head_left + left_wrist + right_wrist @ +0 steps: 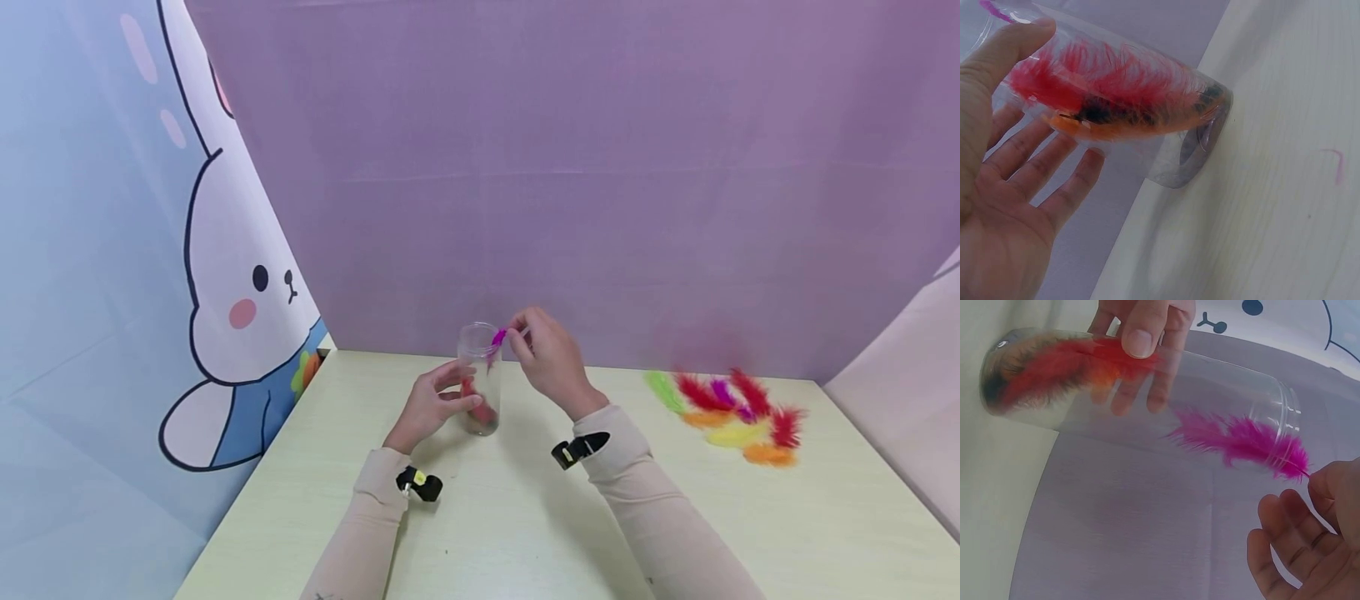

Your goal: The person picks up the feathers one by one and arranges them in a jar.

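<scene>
A clear, tall jar (491, 390) stands upright on the table. My left hand (429, 407) holds its side, with thumb and fingers spread around the wall. Inside, toward the bottom, lie a red feather (1107, 78), an orange feather (1125, 129) and something dark. At the jar's mouth my right hand (551, 360) pinches a magenta feather (1235, 440) by its quill tip between thumb and index finger. Most of that feather hangs down within the jar, its quill end sticking out past the rim.
Loose feathers lie on the table (525, 517) to the right: red feathers (750, 392), a green feather (665, 392), a yellow feather (738, 432), orange feathers (770, 455) and purple ones. A purple cloth (600, 167) hangs behind; a rabbit-print curtain (90, 292) covers the left side.
</scene>
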The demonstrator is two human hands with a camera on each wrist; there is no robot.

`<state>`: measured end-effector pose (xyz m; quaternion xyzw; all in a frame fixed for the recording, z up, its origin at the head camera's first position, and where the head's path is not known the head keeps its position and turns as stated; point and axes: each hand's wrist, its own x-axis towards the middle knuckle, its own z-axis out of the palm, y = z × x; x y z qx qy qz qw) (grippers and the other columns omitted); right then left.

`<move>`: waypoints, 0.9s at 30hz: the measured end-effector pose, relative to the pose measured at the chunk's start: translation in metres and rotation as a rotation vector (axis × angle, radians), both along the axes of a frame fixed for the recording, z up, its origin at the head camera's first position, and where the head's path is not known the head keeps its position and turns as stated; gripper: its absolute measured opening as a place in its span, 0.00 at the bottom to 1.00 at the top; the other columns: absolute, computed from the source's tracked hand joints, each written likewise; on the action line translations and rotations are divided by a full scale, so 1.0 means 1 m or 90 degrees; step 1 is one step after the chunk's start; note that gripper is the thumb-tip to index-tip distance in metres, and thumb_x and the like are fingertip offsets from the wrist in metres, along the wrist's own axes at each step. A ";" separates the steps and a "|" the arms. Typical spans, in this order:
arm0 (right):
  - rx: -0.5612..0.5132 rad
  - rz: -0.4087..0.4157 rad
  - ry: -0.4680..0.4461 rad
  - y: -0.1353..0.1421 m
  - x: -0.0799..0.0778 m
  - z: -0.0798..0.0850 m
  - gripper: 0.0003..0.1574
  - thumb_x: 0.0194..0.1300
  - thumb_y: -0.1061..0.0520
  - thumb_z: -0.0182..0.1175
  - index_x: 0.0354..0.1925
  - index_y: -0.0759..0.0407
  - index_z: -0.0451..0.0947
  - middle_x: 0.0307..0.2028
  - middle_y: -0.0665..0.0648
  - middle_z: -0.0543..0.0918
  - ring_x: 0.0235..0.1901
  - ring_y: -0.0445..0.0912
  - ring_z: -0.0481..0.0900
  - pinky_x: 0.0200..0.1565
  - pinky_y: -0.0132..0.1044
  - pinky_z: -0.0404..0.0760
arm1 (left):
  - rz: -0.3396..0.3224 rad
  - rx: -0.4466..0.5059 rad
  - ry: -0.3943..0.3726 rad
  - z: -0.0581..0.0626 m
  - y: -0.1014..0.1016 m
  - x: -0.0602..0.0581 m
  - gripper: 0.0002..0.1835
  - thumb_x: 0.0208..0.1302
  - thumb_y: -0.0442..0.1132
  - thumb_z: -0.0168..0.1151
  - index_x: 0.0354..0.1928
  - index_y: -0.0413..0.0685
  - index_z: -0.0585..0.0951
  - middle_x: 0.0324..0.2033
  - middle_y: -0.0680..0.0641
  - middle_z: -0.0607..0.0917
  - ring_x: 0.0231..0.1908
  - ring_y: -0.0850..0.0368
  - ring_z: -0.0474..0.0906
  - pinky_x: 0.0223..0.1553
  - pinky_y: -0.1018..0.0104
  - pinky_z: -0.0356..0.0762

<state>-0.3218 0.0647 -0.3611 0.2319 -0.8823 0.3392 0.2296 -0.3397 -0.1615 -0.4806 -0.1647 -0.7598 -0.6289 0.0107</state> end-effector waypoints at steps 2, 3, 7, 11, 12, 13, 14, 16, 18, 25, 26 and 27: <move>0.001 0.001 -0.001 -0.001 0.000 -0.001 0.06 0.76 0.55 0.57 0.45 0.56 0.77 0.40 0.54 0.83 0.35 0.48 0.81 0.34 0.40 0.82 | 0.003 -0.001 0.000 0.000 0.000 0.000 0.36 0.56 0.42 0.79 0.68 0.52 0.76 0.63 0.41 0.82 0.65 0.45 0.78 0.65 0.50 0.80; 0.001 0.002 -0.002 -0.001 -0.001 -0.002 0.06 0.76 0.55 0.57 0.45 0.55 0.78 0.40 0.54 0.83 0.35 0.47 0.81 0.34 0.39 0.81 | 0.004 -0.001 0.001 0.000 0.000 0.001 0.36 0.56 0.42 0.79 0.68 0.52 0.76 0.63 0.41 0.83 0.65 0.46 0.78 0.64 0.50 0.81; 0.002 0.002 -0.007 -0.001 -0.001 -0.004 0.06 0.76 0.55 0.57 0.45 0.55 0.78 0.39 0.54 0.83 0.34 0.47 0.80 0.34 0.39 0.81 | 0.008 0.000 0.002 0.001 0.000 0.001 0.37 0.56 0.43 0.79 0.68 0.54 0.76 0.62 0.45 0.84 0.65 0.47 0.78 0.64 0.51 0.81; 0.004 0.002 -0.014 -0.001 -0.001 -0.005 0.05 0.76 0.55 0.57 0.45 0.54 0.78 0.39 0.53 0.83 0.33 0.46 0.80 0.33 0.38 0.80 | 0.012 -0.002 -0.004 0.001 -0.001 0.002 0.37 0.55 0.45 0.80 0.68 0.56 0.76 0.61 0.49 0.85 0.64 0.49 0.79 0.64 0.52 0.81; 0.005 0.002 -0.015 -0.001 -0.001 -0.005 0.06 0.76 0.55 0.57 0.45 0.54 0.78 0.39 0.53 0.83 0.33 0.46 0.80 0.33 0.38 0.80 | 0.012 -0.004 -0.005 0.001 -0.001 0.002 0.37 0.55 0.45 0.80 0.68 0.56 0.76 0.61 0.49 0.85 0.64 0.50 0.79 0.64 0.52 0.81; 0.006 0.002 -0.016 -0.001 -0.001 -0.005 0.06 0.76 0.55 0.57 0.45 0.54 0.78 0.39 0.53 0.84 0.34 0.46 0.80 0.34 0.38 0.80 | 0.013 -0.005 -0.006 0.001 -0.001 0.002 0.37 0.55 0.46 0.80 0.68 0.57 0.76 0.60 0.49 0.85 0.64 0.50 0.79 0.64 0.52 0.81; 0.006 0.003 -0.017 -0.002 -0.001 -0.005 0.06 0.76 0.55 0.57 0.45 0.54 0.78 0.39 0.53 0.84 0.34 0.46 0.80 0.34 0.38 0.80 | 0.012 -0.006 -0.006 0.001 -0.001 0.001 0.37 0.55 0.46 0.80 0.68 0.57 0.77 0.60 0.49 0.85 0.64 0.50 0.79 0.64 0.51 0.81; 0.007 0.003 -0.020 -0.002 -0.001 -0.005 0.06 0.76 0.55 0.56 0.46 0.54 0.79 0.39 0.54 0.84 0.34 0.46 0.80 0.34 0.39 0.81 | 0.013 -0.007 -0.005 0.001 -0.001 0.001 0.37 0.55 0.46 0.80 0.68 0.58 0.77 0.60 0.49 0.85 0.64 0.50 0.79 0.64 0.51 0.81; 0.011 0.003 -0.022 -0.002 0.000 -0.005 0.06 0.76 0.55 0.56 0.46 0.55 0.79 0.39 0.54 0.84 0.35 0.46 0.81 0.35 0.39 0.81 | 0.012 -0.007 -0.003 0.000 0.000 0.001 0.36 0.55 0.45 0.80 0.67 0.57 0.77 0.60 0.49 0.85 0.64 0.49 0.79 0.64 0.51 0.81; 0.018 0.009 -0.017 -0.003 0.002 -0.006 0.07 0.77 0.55 0.56 0.46 0.56 0.79 0.40 0.54 0.84 0.36 0.47 0.82 0.36 0.40 0.83 | 0.011 0.001 0.003 -0.002 0.000 -0.002 0.36 0.55 0.44 0.80 0.66 0.56 0.78 0.60 0.48 0.85 0.64 0.49 0.79 0.63 0.51 0.82; 0.019 0.009 -0.015 -0.003 0.002 -0.006 0.08 0.77 0.55 0.56 0.46 0.56 0.79 0.40 0.54 0.84 0.36 0.47 0.82 0.36 0.40 0.83 | 0.011 0.001 0.003 -0.002 0.000 -0.002 0.35 0.55 0.44 0.80 0.66 0.55 0.78 0.60 0.48 0.85 0.64 0.49 0.79 0.63 0.50 0.81; 0.019 0.009 -0.014 -0.003 0.002 -0.007 0.08 0.77 0.55 0.56 0.47 0.56 0.79 0.40 0.54 0.84 0.36 0.47 0.82 0.36 0.40 0.83 | 0.010 0.002 0.002 -0.002 0.000 -0.002 0.35 0.55 0.43 0.80 0.66 0.55 0.78 0.60 0.47 0.85 0.64 0.48 0.79 0.64 0.50 0.81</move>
